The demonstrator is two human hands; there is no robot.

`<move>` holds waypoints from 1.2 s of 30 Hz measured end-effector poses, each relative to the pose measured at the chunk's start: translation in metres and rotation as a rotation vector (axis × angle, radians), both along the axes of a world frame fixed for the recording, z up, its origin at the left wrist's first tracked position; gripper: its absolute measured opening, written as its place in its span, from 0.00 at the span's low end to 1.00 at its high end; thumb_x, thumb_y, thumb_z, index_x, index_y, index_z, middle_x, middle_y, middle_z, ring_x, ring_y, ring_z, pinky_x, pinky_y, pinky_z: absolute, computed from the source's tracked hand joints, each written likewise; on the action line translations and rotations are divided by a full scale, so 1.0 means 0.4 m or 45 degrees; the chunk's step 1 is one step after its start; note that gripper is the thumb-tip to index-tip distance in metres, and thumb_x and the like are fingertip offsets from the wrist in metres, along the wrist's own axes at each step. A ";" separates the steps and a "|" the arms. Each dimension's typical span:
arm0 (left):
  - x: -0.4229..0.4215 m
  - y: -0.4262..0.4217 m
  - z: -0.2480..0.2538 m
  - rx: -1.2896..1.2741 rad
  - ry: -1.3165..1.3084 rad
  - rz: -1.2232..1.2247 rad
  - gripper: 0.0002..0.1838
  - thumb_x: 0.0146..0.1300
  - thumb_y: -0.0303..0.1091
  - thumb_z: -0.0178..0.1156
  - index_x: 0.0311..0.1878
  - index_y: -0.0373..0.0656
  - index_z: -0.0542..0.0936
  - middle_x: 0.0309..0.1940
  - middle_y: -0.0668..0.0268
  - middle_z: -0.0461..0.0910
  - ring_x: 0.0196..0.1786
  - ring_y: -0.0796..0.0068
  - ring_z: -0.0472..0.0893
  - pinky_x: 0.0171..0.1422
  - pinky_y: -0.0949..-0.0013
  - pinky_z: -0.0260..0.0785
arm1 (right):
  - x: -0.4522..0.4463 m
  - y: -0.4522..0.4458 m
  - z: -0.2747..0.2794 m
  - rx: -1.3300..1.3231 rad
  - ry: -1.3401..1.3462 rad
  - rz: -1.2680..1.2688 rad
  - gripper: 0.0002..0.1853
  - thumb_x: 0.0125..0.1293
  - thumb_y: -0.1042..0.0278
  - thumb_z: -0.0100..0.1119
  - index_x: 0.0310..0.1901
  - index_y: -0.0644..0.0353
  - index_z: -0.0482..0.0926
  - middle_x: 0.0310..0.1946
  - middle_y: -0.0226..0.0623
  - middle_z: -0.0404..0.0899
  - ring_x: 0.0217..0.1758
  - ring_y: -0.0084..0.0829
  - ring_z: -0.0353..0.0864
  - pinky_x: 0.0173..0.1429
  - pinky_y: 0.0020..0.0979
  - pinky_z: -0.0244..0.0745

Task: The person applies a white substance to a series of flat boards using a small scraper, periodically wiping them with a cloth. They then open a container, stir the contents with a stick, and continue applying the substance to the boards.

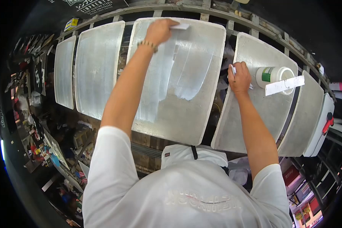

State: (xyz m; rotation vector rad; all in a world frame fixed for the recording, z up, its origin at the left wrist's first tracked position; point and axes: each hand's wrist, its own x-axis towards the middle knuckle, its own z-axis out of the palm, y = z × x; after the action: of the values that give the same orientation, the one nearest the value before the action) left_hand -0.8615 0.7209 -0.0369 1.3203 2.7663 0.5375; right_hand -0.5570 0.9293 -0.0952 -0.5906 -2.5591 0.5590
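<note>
My left hand [159, 31], with a beaded bracelet at the wrist, is closed around a flat white strip [180, 26] like a spreader card. It reaches to the far edge of the middle grey panel [178, 117]. Shiny wet-looking film [188, 91] covers that panel's left side and part of its centre. My right hand [240, 78] is closed over the left edge of the grey panel [250, 114] to the right, with a small white piece showing between its fingers. Close by stands a white tub [268, 75] with a green label, and a long white strip [285, 85] lies across its top.
More flat panels line the bench: two coated ones [97, 70] at left, another [304, 117] at far right. A wooden rail [254, 28] runs behind them. A yellow box [71, 24] sits at back left; a red-handled tool [328, 123] lies at right. Clutter fills the left.
</note>
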 end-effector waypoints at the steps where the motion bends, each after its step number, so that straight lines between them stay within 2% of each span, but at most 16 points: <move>1: -0.020 0.020 -0.008 -0.133 0.015 0.029 0.22 0.57 0.21 0.57 0.50 0.51 0.90 0.48 0.59 0.88 0.52 0.54 0.86 0.60 0.56 0.79 | 0.006 0.000 -0.001 -0.008 -0.015 -0.002 0.09 0.64 0.62 0.66 0.34 0.56 0.78 0.35 0.43 0.74 0.39 0.50 0.79 0.42 0.48 0.74; 6: 0.063 -0.060 -0.039 -0.035 -0.013 -0.016 0.22 0.53 0.20 0.58 0.50 0.50 0.90 0.50 0.59 0.88 0.52 0.55 0.86 0.60 0.56 0.79 | 0.004 0.002 -0.007 -0.037 -0.012 0.005 0.10 0.66 0.61 0.65 0.34 0.57 0.77 0.35 0.43 0.75 0.40 0.50 0.79 0.42 0.48 0.74; 9: 0.262 -0.197 -0.035 0.055 -0.039 -0.047 0.24 0.50 0.17 0.59 0.49 0.47 0.89 0.52 0.60 0.88 0.55 0.55 0.86 0.61 0.57 0.77 | 0.000 0.006 -0.006 -0.027 -0.006 0.018 0.10 0.66 0.60 0.65 0.35 0.57 0.78 0.35 0.43 0.75 0.40 0.50 0.80 0.42 0.48 0.74; 11: 0.431 -0.299 -0.033 0.051 0.002 0.009 0.26 0.49 0.14 0.57 0.51 0.46 0.88 0.55 0.61 0.87 0.60 0.53 0.83 0.67 0.54 0.73 | -0.001 0.005 -0.006 -0.027 -0.002 0.025 0.10 0.66 0.59 0.64 0.35 0.57 0.78 0.35 0.43 0.75 0.40 0.50 0.80 0.42 0.48 0.75; 15: 0.760 -0.493 0.010 -0.108 -0.207 0.171 0.33 0.49 0.13 0.55 0.59 0.47 0.85 0.64 0.60 0.82 0.72 0.53 0.75 0.75 0.46 0.63 | -0.003 0.008 -0.011 -0.019 0.023 0.040 0.11 0.66 0.59 0.64 0.35 0.57 0.78 0.36 0.43 0.75 0.41 0.50 0.80 0.42 0.48 0.75; 17: 0.882 -0.565 0.037 -0.167 -0.270 0.230 0.34 0.49 0.13 0.54 0.61 0.47 0.84 0.65 0.61 0.81 0.73 0.54 0.74 0.76 0.46 0.63 | 0.002 0.002 -0.014 -0.025 0.019 0.045 0.11 0.66 0.59 0.64 0.35 0.57 0.78 0.36 0.42 0.76 0.41 0.50 0.80 0.43 0.48 0.75; 20: 0.956 -0.621 0.078 -0.228 -0.404 0.236 0.33 0.49 0.13 0.53 0.60 0.46 0.85 0.63 0.60 0.82 0.71 0.54 0.76 0.75 0.46 0.63 | 0.001 0.008 -0.009 -0.014 0.030 0.045 0.10 0.65 0.59 0.64 0.35 0.57 0.78 0.36 0.42 0.76 0.41 0.50 0.80 0.43 0.49 0.75; 23: 0.868 -0.575 0.107 -0.159 -0.438 0.176 0.30 0.51 0.13 0.53 0.56 0.44 0.86 0.59 0.58 0.85 0.67 0.52 0.79 0.74 0.48 0.66 | 0.000 0.010 -0.011 0.011 0.060 0.056 0.10 0.65 0.59 0.64 0.36 0.56 0.78 0.36 0.42 0.75 0.41 0.49 0.80 0.43 0.48 0.75; 24: 0.803 -0.529 0.093 -0.103 -0.328 0.131 0.26 0.52 0.13 0.54 0.53 0.42 0.87 0.55 0.56 0.86 0.62 0.50 0.82 0.70 0.52 0.71 | 0.000 0.012 -0.013 -0.005 0.062 0.065 0.10 0.65 0.59 0.64 0.36 0.56 0.78 0.36 0.42 0.75 0.41 0.49 0.80 0.43 0.48 0.75; 26: 0.649 -0.391 0.085 0.055 -0.369 0.154 0.25 0.52 0.13 0.54 0.52 0.40 0.87 0.54 0.55 0.87 0.59 0.51 0.84 0.66 0.53 0.75 | 0.003 0.009 -0.008 -0.038 0.034 0.066 0.09 0.64 0.60 0.65 0.36 0.55 0.78 0.35 0.41 0.75 0.41 0.49 0.79 0.42 0.48 0.75; 28: 0.420 -0.150 0.073 0.148 -0.225 0.066 0.26 0.53 0.14 0.53 0.52 0.44 0.88 0.53 0.56 0.87 0.57 0.53 0.84 0.64 0.55 0.76 | 0.002 0.016 -0.007 -0.028 0.053 0.056 0.09 0.63 0.60 0.65 0.35 0.55 0.78 0.35 0.41 0.75 0.41 0.48 0.79 0.42 0.48 0.75; 30: 0.278 -0.005 0.028 0.174 -0.095 -0.025 0.26 0.54 0.16 0.55 0.52 0.49 0.89 0.51 0.59 0.87 0.55 0.53 0.85 0.63 0.56 0.77 | 0.002 0.014 -0.010 -0.043 0.061 0.075 0.09 0.62 0.60 0.66 0.35 0.54 0.77 0.34 0.40 0.74 0.41 0.48 0.79 0.42 0.47 0.75; 32: 0.180 0.109 0.012 0.055 -0.012 0.004 0.22 0.55 0.21 0.58 0.51 0.52 0.90 0.49 0.61 0.88 0.53 0.55 0.86 0.61 0.57 0.78 | 0.001 0.018 -0.012 -0.049 0.050 0.073 0.09 0.62 0.60 0.66 0.34 0.54 0.77 0.34 0.40 0.74 0.41 0.47 0.79 0.42 0.47 0.75; 36: 0.119 0.194 -0.015 -0.197 -0.007 0.141 0.22 0.55 0.23 0.58 0.51 0.52 0.90 0.49 0.61 0.88 0.52 0.55 0.86 0.61 0.57 0.78 | 0.004 0.011 -0.003 -0.094 0.041 0.064 0.10 0.61 0.60 0.67 0.33 0.54 0.76 0.34 0.40 0.74 0.40 0.47 0.79 0.43 0.47 0.75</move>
State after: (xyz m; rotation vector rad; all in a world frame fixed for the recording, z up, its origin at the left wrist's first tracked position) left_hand -0.8139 0.7986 -0.0430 1.1386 2.8229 0.3217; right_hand -0.5553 0.9335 -0.0962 -0.5388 -2.5384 0.6771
